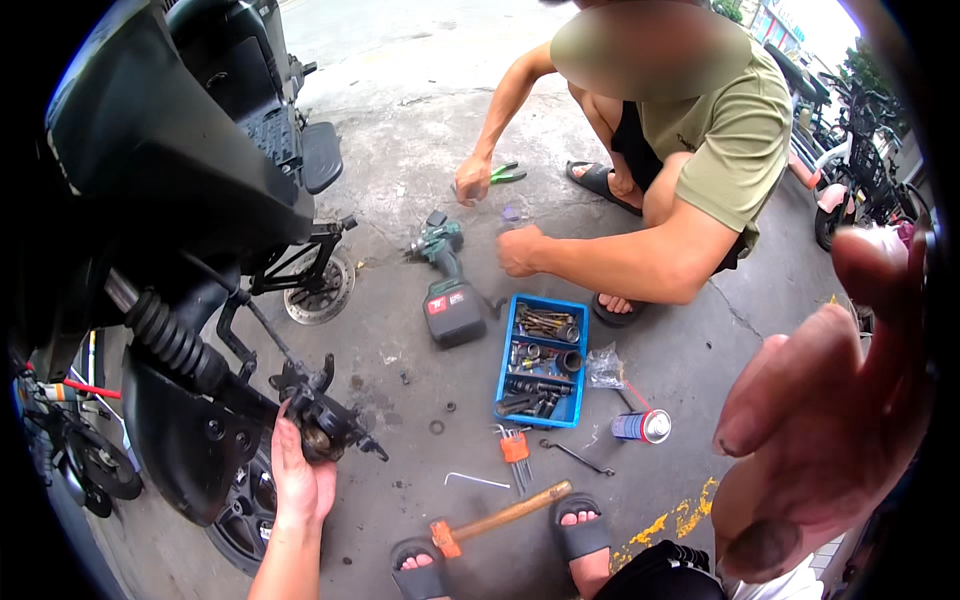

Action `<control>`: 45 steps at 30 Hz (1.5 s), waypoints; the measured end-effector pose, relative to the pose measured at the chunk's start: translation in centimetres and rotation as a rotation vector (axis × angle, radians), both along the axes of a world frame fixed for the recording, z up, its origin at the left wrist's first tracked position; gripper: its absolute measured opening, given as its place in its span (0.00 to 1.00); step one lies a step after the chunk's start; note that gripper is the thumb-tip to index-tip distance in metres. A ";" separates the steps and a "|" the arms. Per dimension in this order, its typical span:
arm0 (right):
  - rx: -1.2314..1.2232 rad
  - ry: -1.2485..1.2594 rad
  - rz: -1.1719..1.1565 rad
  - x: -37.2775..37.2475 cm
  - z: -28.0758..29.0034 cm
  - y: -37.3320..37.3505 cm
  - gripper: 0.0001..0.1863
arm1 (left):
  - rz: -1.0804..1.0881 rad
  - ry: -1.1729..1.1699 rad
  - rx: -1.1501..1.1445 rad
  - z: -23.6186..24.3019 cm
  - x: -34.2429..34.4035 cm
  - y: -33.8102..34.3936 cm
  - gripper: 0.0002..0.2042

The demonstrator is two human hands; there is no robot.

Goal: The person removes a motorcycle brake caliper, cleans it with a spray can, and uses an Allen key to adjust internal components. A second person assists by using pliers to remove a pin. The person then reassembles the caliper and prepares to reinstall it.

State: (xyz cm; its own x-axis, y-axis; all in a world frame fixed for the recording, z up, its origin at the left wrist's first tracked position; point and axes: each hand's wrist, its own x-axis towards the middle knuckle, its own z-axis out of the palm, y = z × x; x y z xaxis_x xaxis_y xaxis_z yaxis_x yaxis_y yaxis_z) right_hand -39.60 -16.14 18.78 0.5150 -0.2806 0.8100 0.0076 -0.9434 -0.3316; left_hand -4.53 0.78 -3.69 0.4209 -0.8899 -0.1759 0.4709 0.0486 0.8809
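My left hand (298, 480) cups a black metal brake caliper (320, 418) hanging beside the front wheel (245, 510) of a black scooter (150, 180). My right hand (835, 390) is raised close to the camera at the right edge, fingers loosely curled and grimy, holding nothing. My feet in black sandals stand at the bottom.
Another person in an olive shirt (730, 130) crouches opposite, one hand by green pliers (505, 175). On the concrete lie a cordless drill (445, 285), a blue parts tray (543, 360), a spray can (642, 426), hex keys (515, 450), a hammer (500, 518), a brake disc (320, 290). Scooters are parked at the right.
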 end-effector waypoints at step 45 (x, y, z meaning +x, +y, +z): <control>0.347 -0.025 0.087 0.6 -9.1 2.9 0.43 | 0.022 0.004 0.065 -0.2 0.4 0.8 0.36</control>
State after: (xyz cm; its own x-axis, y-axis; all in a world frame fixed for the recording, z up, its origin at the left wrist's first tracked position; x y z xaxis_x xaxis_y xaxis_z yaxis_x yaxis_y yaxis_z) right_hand -38.97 -13.21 9.64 0.5303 -0.4974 0.6866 0.0946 -0.7700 -0.6309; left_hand -4.13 1.55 -3.85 0.4398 -0.8670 -0.2344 0.4738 0.0022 0.8806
